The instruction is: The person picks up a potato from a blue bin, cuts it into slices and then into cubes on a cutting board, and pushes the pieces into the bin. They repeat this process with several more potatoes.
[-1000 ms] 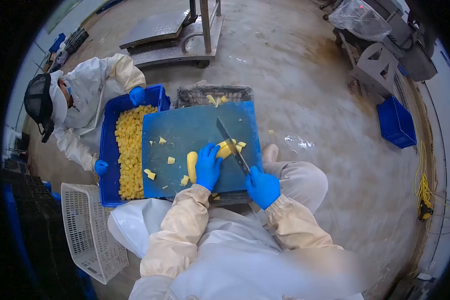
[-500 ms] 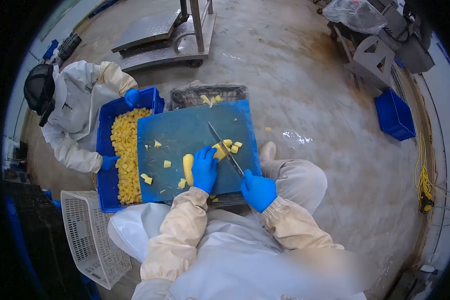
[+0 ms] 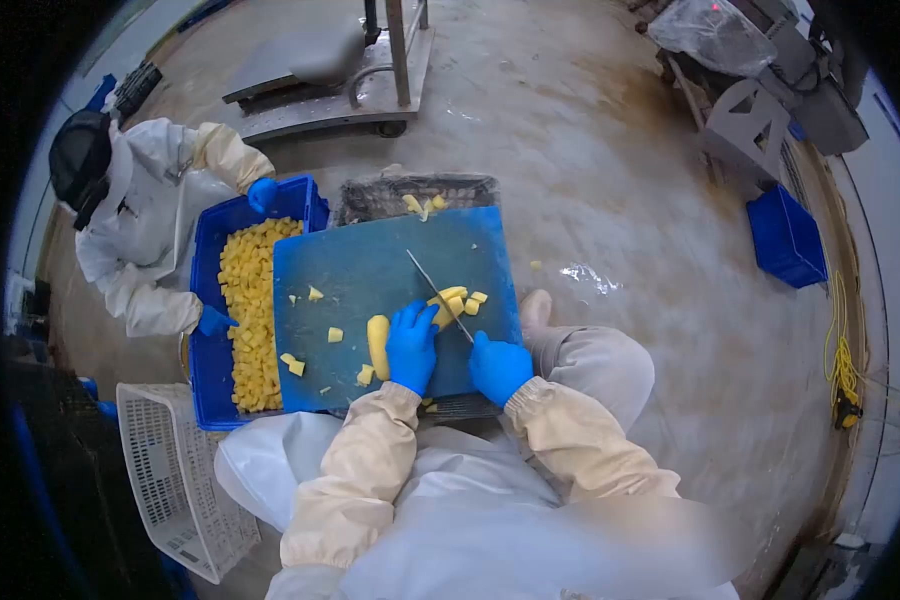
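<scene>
A green-blue cutting board (image 3: 350, 265) lies before me, tilted slightly. My right hand (image 3: 500, 368), in a blue glove, is wrapped round the handle of a knife (image 3: 433, 283), whose blade slants over a yellow piece (image 3: 452, 300). With its fingers pressed on the near end of that piece, my left hand (image 3: 411, 345) holds it on the board. An uncut yellow length (image 3: 378, 345) lies just left of my left hand. Small cut chunks (image 3: 472, 306) sit right of the blade; others are scattered at the left of the board.
Left of the board, a blue bin (image 3: 207, 385) holds many yellow cubes. A co-worker (image 3: 145, 215) in blue gloves reaches to it. A white crate (image 3: 175, 470) stands below, a dark crate (image 3: 355, 200) behind the board, a platform scale (image 3: 380, 95) farther back, a blue tub (image 3: 785, 235) at right.
The knife and my right hand have moved slightly left, and the blade now crosses the yellow piece at a different angle. My left hand stays on the piece.
</scene>
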### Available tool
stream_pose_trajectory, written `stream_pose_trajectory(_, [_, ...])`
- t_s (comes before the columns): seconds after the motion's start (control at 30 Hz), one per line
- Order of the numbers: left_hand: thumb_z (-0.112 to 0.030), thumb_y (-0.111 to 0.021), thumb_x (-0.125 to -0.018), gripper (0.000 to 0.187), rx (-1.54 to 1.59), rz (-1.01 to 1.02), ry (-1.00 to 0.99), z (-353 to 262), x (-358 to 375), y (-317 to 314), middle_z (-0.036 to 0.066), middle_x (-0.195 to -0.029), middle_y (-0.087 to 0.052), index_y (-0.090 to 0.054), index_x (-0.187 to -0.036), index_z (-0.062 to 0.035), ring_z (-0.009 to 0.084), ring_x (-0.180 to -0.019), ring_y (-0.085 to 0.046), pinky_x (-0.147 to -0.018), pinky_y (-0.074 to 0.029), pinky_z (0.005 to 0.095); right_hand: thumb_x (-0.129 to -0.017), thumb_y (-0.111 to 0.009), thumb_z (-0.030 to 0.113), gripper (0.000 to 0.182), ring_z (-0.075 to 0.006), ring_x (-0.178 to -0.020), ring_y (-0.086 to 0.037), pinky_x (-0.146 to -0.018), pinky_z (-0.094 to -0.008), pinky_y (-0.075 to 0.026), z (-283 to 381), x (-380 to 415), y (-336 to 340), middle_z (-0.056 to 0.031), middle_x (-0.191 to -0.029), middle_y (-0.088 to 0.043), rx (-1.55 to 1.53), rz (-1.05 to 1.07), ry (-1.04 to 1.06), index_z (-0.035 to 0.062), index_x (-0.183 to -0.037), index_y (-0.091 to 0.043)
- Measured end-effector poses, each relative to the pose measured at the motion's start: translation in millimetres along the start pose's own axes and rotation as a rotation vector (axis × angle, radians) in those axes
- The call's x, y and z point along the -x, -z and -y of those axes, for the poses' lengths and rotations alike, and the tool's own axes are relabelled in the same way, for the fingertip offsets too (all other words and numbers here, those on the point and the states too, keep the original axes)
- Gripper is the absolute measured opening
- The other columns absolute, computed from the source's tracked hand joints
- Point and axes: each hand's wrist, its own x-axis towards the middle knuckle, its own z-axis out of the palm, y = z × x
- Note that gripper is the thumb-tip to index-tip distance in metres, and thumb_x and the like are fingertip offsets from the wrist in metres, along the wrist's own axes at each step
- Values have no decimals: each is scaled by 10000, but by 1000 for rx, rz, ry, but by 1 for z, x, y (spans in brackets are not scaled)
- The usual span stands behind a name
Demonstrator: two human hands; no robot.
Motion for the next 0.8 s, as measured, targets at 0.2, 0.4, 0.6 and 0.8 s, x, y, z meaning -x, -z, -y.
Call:
stream_pose_trajectory(0.2, [-55,-629,-734,348,65,-42,49,0,6,4,165,-1142,-511,-572,-1077,-62,347,-1034,-487,-886,-407,392,-812,-486,205,149,-346,-504,-575,-456,-472,-444,0,16,17,-158,-576,-575,-41,-24,14,68,-871,-484])
stream_pose_trajectory(0.4, [-56,-625,-731,312,73,8,39,5,8,12,169,-1131,-512,-566,-1037,-34,351,-1038,-485,-892,-401,392,-801,-495,190,144,-315,-492,-591,-434,-447,-452,29,44,45,-148,-552,-578,2,-17,-19,54,-848,-503])
stream_pose_trajectory(0.6, [-33,-611,-717,299,41,12,-12,9,7,10,165,-1094,-529,-573,-1013,-27,343,-1006,-498,-869,-412,387,-814,-499,196,130,-324,-468,-569,-413,-458,-433,30,46,39,-149,-542,-563,-33,-26,27,71,-849,-483])
stream_pose_trajectory(0.8, [-22,-582,-715,252,127,-67,-35,19,9,-9,169,-1009,-561,-590,-967,-34,351,-926,-525,-805,-435,402,-800,-505,192,148,-366,-543,-586,-479,-476,-453,27,43,38,-180,-593,-580,-56,29,3,48,-837,-498])
